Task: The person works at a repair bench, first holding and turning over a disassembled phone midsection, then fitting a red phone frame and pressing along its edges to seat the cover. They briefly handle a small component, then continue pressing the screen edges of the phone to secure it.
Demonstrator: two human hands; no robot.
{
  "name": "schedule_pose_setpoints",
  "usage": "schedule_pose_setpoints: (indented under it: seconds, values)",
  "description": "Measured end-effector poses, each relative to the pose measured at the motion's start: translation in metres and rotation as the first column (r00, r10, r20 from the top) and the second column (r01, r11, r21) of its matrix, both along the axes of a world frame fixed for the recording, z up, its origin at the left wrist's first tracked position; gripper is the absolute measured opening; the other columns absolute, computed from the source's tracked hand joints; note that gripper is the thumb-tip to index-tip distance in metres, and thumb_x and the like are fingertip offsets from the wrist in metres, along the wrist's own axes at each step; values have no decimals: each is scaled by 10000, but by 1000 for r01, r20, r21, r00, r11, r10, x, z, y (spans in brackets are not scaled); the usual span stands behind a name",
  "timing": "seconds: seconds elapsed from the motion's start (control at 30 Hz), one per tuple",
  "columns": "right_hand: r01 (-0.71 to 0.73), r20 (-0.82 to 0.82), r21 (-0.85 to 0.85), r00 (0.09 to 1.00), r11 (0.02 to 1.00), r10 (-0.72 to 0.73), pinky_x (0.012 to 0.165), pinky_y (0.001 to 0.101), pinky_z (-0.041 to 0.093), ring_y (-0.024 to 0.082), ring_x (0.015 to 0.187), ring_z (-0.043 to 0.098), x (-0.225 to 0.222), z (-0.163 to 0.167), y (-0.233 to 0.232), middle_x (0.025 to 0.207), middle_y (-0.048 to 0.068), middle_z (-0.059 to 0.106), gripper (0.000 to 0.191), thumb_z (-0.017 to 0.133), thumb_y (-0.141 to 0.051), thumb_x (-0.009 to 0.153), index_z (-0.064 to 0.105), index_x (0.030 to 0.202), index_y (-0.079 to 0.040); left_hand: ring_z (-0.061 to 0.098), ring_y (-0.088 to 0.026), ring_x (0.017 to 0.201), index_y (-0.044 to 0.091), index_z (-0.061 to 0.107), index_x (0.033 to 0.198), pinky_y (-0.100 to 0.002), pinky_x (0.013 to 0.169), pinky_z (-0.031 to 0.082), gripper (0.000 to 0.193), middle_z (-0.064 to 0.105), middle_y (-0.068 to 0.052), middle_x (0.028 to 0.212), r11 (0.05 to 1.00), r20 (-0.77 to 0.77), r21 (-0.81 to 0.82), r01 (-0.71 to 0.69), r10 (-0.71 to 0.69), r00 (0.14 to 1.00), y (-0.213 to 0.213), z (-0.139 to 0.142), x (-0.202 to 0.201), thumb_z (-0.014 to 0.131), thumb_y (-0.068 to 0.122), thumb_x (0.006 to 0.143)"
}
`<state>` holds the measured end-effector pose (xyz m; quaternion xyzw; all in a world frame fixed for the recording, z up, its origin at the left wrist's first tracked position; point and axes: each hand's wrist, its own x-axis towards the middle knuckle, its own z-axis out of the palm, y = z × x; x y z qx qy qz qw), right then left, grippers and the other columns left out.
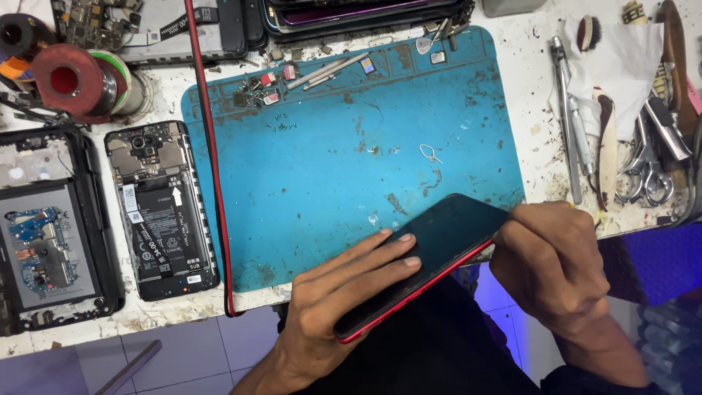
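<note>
Head view: the phone [428, 256] lies at the near edge of the blue mat [351, 146], partly overhanging the counter [534, 88] toward you. Its long axis runs diagonally, from the low corner near your left wrist up and away to the far corner by your right hand. Its dark face is up, and a red frame edge shows along the near side. Your left hand [344, 292] rests on it with the fingers [398, 249] extended nearly flat across the face and the palm at the lower end; it presses rather than grips. Your right hand [552, 267] is curled closed against the phone's far right corner; whether it holds a tool there cannot be told, since the knuckles hide the fingertips. Both hands touch the phone, the left covering more of it. An opened phone [161, 208] lies well apart to the left, beyond a red cable [212, 153].
</note>
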<state>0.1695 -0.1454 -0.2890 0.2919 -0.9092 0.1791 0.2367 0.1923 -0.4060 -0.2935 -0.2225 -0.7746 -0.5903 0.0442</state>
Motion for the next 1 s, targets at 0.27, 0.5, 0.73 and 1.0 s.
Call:
schedule_pose_setpoints:
  seconds: [0.27, 0.5, 0.73, 1.0]
  values:
    - [2, 17, 36, 1000, 999, -2, 734, 408, 526, 301, 872, 630, -1, 13, -10, 1017, 161, 653, 329, 866, 42, 748, 633, 980, 36, 711, -295, 1278, 45, 713, 1218, -430, 1129, 519, 336, 733, -127, 1297, 1000, -17, -8, -24, 24, 1000, -2, -4, 0, 783, 77, 891]
    - [-8, -7, 8, 1000, 1000, 9, 727, 414, 525, 291, 876, 626, 5, 3, -10, 1025, 125, 649, 267, 761, 145, 760, 653, 978, 34, 720, -296, 1264, 49, 726, 1203, -429, 1120, 530, 317, 741, -126, 1282, 999, -39, -18, -34, 33, 999, 1, -4, 2, 768, 141, 903]
    - [-158, -11, 9, 987, 987, 158, 749, 429, 514, 300, 893, 602, 10, -7, -3, 1081, 129, 603, 319, 757, 166, 787, 646, 1053, 29, 707, -308, 1276, 44, 711, 1225, -442, 1140, 549, 350, 723, -137, 1306, 1000, -36, -21, -14, 14, 999, 0, -3, 2, 767, 151, 896]
    - [-130, -35, 30, 991, 991, 131, 710, 412, 489, 280, 834, 598, -2, 3, -3, 995, 107, 621, 300, 814, 93, 740, 641, 966, 0, 704, -300, 1294, 59, 713, 1239, -430, 1133, 521, 339, 729, -120, 1315, 1000, -18, 13, -9, 9, 1000, -1, -5, 3, 765, 141, 914]
